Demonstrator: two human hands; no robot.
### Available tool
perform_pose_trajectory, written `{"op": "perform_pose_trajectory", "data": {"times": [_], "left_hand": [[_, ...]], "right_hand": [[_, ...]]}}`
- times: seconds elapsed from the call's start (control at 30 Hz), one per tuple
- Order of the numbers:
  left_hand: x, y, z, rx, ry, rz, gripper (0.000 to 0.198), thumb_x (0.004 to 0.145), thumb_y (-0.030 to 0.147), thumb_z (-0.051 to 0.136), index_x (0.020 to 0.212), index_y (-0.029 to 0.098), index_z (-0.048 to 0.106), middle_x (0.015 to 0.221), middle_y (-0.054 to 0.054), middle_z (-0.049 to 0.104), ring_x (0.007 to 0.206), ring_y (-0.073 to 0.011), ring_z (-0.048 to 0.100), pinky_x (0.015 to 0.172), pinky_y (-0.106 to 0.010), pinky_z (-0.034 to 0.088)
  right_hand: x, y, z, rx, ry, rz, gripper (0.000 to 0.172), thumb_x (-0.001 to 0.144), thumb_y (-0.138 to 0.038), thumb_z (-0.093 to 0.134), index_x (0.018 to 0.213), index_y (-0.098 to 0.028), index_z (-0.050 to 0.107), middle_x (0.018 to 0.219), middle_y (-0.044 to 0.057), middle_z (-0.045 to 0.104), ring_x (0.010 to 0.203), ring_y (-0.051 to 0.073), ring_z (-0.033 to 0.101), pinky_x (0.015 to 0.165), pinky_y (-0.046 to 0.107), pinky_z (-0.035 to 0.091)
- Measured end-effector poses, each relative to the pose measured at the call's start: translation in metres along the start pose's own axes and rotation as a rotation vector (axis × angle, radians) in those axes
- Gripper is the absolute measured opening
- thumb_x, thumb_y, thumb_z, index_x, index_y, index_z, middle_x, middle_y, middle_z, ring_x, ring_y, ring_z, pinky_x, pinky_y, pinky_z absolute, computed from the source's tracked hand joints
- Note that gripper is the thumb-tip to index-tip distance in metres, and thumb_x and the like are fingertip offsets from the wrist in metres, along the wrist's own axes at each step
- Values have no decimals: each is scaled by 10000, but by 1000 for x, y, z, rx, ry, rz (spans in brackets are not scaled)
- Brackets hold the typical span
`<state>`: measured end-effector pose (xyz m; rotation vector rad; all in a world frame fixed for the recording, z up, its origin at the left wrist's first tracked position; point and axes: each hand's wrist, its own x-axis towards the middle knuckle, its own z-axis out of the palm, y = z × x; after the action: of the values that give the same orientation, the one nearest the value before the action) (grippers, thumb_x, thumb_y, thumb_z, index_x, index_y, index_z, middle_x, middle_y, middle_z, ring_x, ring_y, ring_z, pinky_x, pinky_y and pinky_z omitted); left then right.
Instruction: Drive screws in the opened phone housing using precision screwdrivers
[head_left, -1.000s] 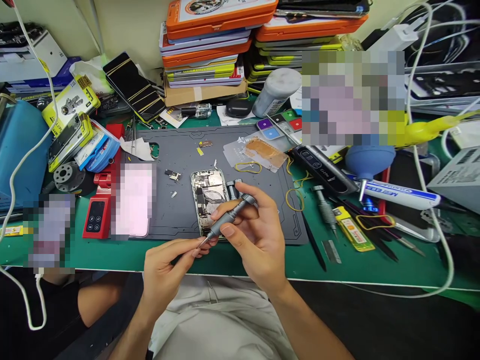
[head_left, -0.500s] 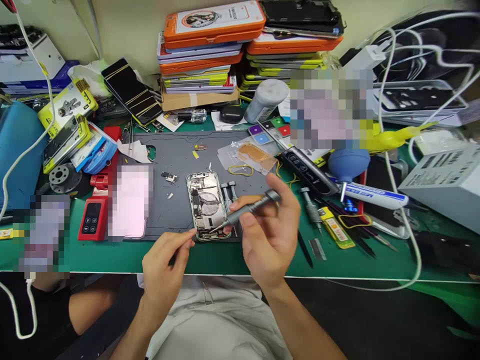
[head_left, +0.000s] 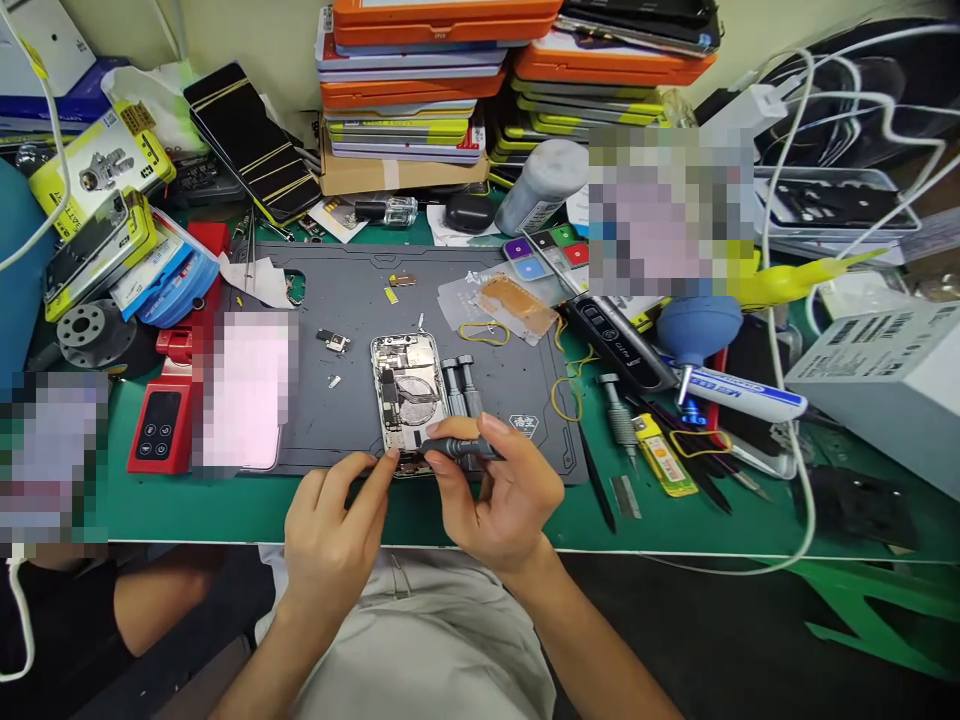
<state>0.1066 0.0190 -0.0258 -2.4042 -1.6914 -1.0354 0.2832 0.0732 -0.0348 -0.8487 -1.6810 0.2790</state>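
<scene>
An opened phone (head_left: pixel 406 392) lies face down on a dark grey work mat (head_left: pixel 352 320), its insides showing. My right hand (head_left: pixel 499 495) is closed round a small grey screwdriver (head_left: pixel 457 448), held nearly level with its tip at the phone's lower edge. My left hand (head_left: pixel 337 525) reaches in from below, thumb and forefinger pinched together at the phone's bottom left corner; whatever they hold is too small to see. Two more grey screwdrivers (head_left: pixel 461 385) lie on the mat just right of the phone.
Stacked orange and yellow cases (head_left: pixel 420 90) stand at the back. Tools, a blue air blower (head_left: pixel 697 325), a pen and cables crowd the right side. A red device (head_left: pixel 159 430) and a small loose part (head_left: pixel 334 342) lie left of the phone. Another person's arm (head_left: pixel 150 600) shows lower left.
My right hand lowered the screwdriver from a raised tilt to nearly level at the phone's bottom edge. My left hand moved up to the phone's lower corner.
</scene>
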Motion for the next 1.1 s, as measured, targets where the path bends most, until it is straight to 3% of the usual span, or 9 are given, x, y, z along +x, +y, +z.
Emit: {"op": "perform_pose_trajectory", "data": {"times": [0.23,0.47,0.73,0.83,0.93,1.0,1.1], "left_hand": [[1,1,0,18,7,6,321,1041,19,696,1311,164,793,1062,-81,801,791,-191,572,753,-312,496],[-1,0,0,19,-1,-2,321,1066,30,668,1328,182,773,1069,-72,807,798,-184,558,763,-306,504],[-3,1,0,8,-14,-38,312,1085,85,656,1347,207,774,1068,-66,811,783,-183,574,762,-314,515],[-4,2,0,-13,-21,-45,315,1089,90,645,1347,210,779,1062,-67,806,765,-182,573,742,-318,504],[-4,3,-1,-14,-20,-51,320,1083,88,651,1351,205,781,1065,-70,801,780,-182,591,747,-315,510],[-4,3,-1,-6,-14,-52,329,1074,77,660,1355,200,780,1077,-70,802,798,-181,606,764,-312,522],[-5,4,-1,-10,-12,-50,343,1075,64,647,1362,199,777,1090,-65,807,800,-177,616,763,-309,533]], "right_hand": [[-1,0,0,23,-33,24,753,1027,-60,677,1708,-288,448,1062,74,803,927,213,817,788,346,734],[-1,-1,-1,-17,-57,54,699,1037,-86,668,1678,-280,468,1049,78,819,910,222,821,741,344,725],[7,-4,-7,-97,-158,-119,766,990,-32,632,1707,-207,425,1152,135,854,989,250,839,775,401,717],[8,-5,-10,-166,-120,-136,724,983,-76,737,1645,-281,528,1006,46,815,873,217,794,768,379,686],[8,-5,-11,-214,-79,-162,603,1061,-195,698,1641,-286,562,1053,72,785,914,240,781,774,405,679],[8,-5,-12,-205,-54,-166,582,1091,-169,611,1658,-290,556,1070,83,777,922,248,778,758,414,677],[8,-6,-11,-231,-13,-169,632,1040,-103,669,1630,-319,599,994,51,734,845,224,748,715,387,666]]}}
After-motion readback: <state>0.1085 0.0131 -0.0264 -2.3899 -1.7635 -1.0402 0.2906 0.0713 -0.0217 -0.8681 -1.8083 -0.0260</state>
